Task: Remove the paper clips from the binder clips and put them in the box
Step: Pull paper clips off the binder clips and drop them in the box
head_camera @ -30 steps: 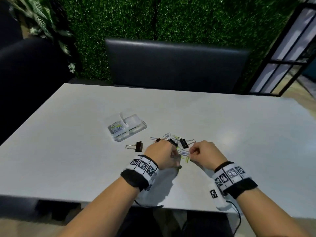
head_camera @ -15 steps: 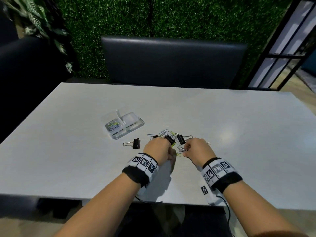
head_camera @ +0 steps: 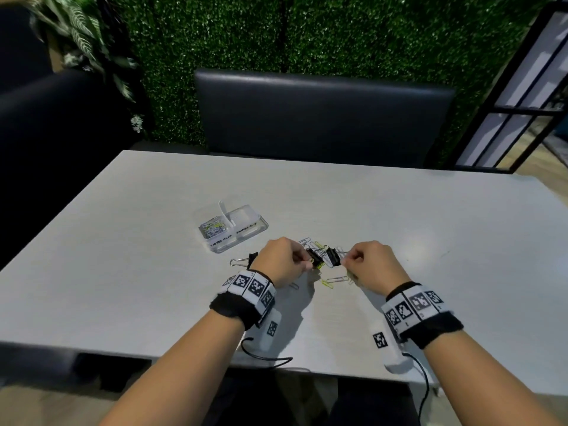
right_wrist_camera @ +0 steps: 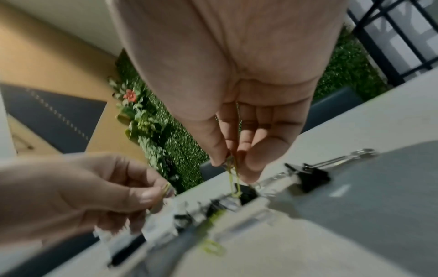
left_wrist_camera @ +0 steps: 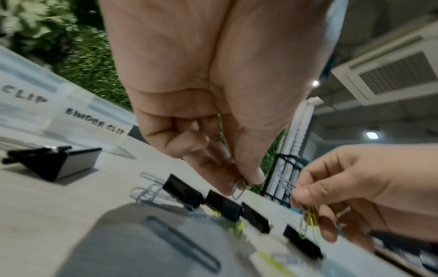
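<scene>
Several black binder clips (head_camera: 316, 258) with silver and yellow paper clips caught in them lie mid-table in a row (left_wrist_camera: 224, 206). My left hand (head_camera: 304, 263) hovers at their left end, thumb and finger pinching a silver and a yellow paper clip (left_wrist_camera: 239, 187). My right hand (head_camera: 347, 261) is at their right end and pinches a few yellow and silver paper clips (right_wrist_camera: 233, 178) that hang down to a binder clip. The clear two-part box (head_camera: 246, 238) stands to the back left, with paper clips in its left compartment.
A lone binder clip (head_camera: 249, 260) lies left of my left hand. Loose silver and yellow paper clips (head_camera: 336, 279) lie on the white table (head_camera: 430, 241) in front of the pile. A dark chair (head_camera: 322, 115) stands behind the far edge.
My hands, close together over the clips before, have drawn apart, each holding paper clips. Loose paper clips now show on the table between them.
</scene>
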The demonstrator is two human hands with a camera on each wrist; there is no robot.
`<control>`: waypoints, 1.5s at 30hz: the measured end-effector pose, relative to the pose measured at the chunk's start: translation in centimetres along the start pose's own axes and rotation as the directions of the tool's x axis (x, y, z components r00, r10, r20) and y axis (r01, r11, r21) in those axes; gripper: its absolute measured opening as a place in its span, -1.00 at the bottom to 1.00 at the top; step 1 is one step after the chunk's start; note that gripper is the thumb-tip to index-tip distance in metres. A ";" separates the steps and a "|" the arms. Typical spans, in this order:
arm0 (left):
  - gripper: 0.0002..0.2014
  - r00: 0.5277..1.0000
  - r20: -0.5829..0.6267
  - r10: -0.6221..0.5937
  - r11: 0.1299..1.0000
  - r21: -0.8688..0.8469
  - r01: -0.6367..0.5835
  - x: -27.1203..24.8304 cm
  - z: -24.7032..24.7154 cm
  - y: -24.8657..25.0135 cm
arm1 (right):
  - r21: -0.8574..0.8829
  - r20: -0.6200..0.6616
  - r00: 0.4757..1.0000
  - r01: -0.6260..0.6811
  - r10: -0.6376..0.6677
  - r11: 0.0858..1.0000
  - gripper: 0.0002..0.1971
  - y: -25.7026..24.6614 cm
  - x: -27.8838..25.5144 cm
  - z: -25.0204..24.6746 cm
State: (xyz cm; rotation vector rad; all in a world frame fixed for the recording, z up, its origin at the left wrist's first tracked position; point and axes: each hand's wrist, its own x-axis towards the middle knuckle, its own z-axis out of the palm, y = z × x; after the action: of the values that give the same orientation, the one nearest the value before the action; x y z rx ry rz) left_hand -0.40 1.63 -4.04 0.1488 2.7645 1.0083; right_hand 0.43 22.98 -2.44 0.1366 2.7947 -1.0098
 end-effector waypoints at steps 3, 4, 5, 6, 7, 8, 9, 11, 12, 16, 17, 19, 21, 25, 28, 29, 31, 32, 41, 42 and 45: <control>-0.93 0.999 -0.052 -0.016 0.987 -0.158 0.007 0.0 -1.5 -0.7 | 0.273 0.062 0.996 -0.071 0.056 0.959 -0.87 -2.0 0.4 -0.3; -0.93 0.997 -0.074 -0.024 0.983 -0.186 0.010 0.0 -2.2 -1.1 | 0.342 0.087 0.995 -0.080 0.053 0.936 -0.88 -3.0 0.7 -0.2; -0.93 0.994 -0.101 -0.042 0.979 -0.204 0.021 -0.1 -3.2 -1.6 | 0.398 0.102 0.994 -0.075 0.038 0.914 -0.88 -4.0 1.2 0.1; -0.91 0.989 -0.135 -0.067 0.975 -0.221 0.036 -0.1 -4.3 -2.3 | 0.434 0.108 0.994 -0.058 0.012 0.899 -0.88 -5.3 1.7 0.5; -0.90 0.979 -0.177 -0.098 0.969 -0.240 0.054 0.0 -5.7 -3.1 | 0.447 0.109 0.994 -0.032 -0.019 0.894 -0.88 -6.6 2.3 1.0; -0.89 0.964 -0.229 -0.134 0.963 -0.259 0.073 0.1 -7.2 -4.1 | 0.453 0.111 0.992 -0.004 -0.052 0.892 -0.88 -7.9 3.0 1.7; -0.88 0.942 -0.286 -0.174 0.956 -0.280 0.092 0.3 -8.8 -5.3 | 0.461 0.120 0.989 0.021 -0.086 0.887 -0.88 -9.3 3.7 2.5; -0.88 0.894 -0.373 -0.249 0.942 -0.307 0.134 0.7 -11.6 -7.4 | 0.469 0.158 0.977 0.056 -0.146 0.881 -0.87 -12.3 5.3 4.4; -0.88 0.874 -0.400 -0.277 0.940 -0.303 0.160 1.1 -12.7 -8.5 | 0.471 0.175 0.970 0.070 -0.171 0.880 -0.87 -13.7 6.0 5.5; -0.88 0.840 -0.424 -0.339 0.934 -0.259 0.247 2.3 -15.0 -11.5 | 0.430 0.227 0.952 0.092 -0.206 0.898 -0.87 -18.7 8.0 9.2; -0.88 0.839 -0.415 -0.352 0.930 -0.259 0.261 2.5 -15.2 -12.0 | 0.412 0.232 0.951 0.096 -0.206 0.906 -0.86 -19.6 8.3 10.0; -0.85 0.841 -0.399 -0.364 0.924 -0.267 0.273 2.7 -15.5 -12.7 | 0.375 0.228 0.953 0.106 -0.202 0.921 -0.85 -20.9 8.7 11.2; -0.82 0.843 -0.392 -0.369 0.918 -0.296 0.264 2.6 -15.5 -12.9 | 0.323 0.223 0.954 0.124 -0.203 0.938 -0.82 -21.4 8.9 11.6; -0.79 0.828 -0.453 -0.329 0.938 -0.258 0.232 1.8 -15.4 -12.4 | 0.220 0.218 0.948 0.183 -0.232 0.958 -0.84 -20.6 8.3 10.5; -0.84 0.846 -0.487 -0.219 0.969 -0.212 0.129 0.9 -14.4 -9.8 | 0.135 0.162 0.950 0.247 -0.268 0.959 -0.86 -17.7 8.0 7.7; -0.85 0.875 -0.450 -0.178 0.977 -0.190 0.101 0.7 -13.8 -8.7 | 0.103 0.146 0.952 0.254 -0.268 0.962 -0.87 -16.3 8.1 6.6; -0.83 0.946 -0.314 -0.084 0.993 -0.102 0.055 0.7 -12.3 -6.4 | 0.047 0.122 0.963 0.238 -0.242 0.970 -0.87 -13.3 8.1 4.2; -0.80 0.973 -0.228 -0.036 0.999 -0.041 0.028 0.8 -11.4 -5.3 | 0.012 0.112 0.968 0.223 -0.223 0.975 -0.87 -11.7 8.2 3.2; -0.47 0.984 0.169 0.050 0.891 0.438 -0.120 2.2 -3.7 -0.9 | -0.282 0.335 0.929 0.256 -0.155 0.925 -0.63 -4.9 6.3 1.9; -0.47 0.985 0.163 0.053 0.882 0.455 -0.123 2.2 -3.3 -1.0 | -0.313 0.341 0.925 0.282 -0.170 0.907 -0.59 -4.8 6.1 2.4; -0.53 0.989 0.135 0.067 0.889 0.441 -0.121 2.5 -2.8 -1.3 | -0.386 0.321 0.923 0.330 -0.210 0.861 -0.52 -4.7 5.8 3.5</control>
State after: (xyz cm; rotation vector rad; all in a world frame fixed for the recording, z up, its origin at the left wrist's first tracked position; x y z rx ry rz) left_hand -3.50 -0.71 -3.15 0.3981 2.8511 0.3430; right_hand -5.51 17.26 -3.23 -0.4353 2.7430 -0.3786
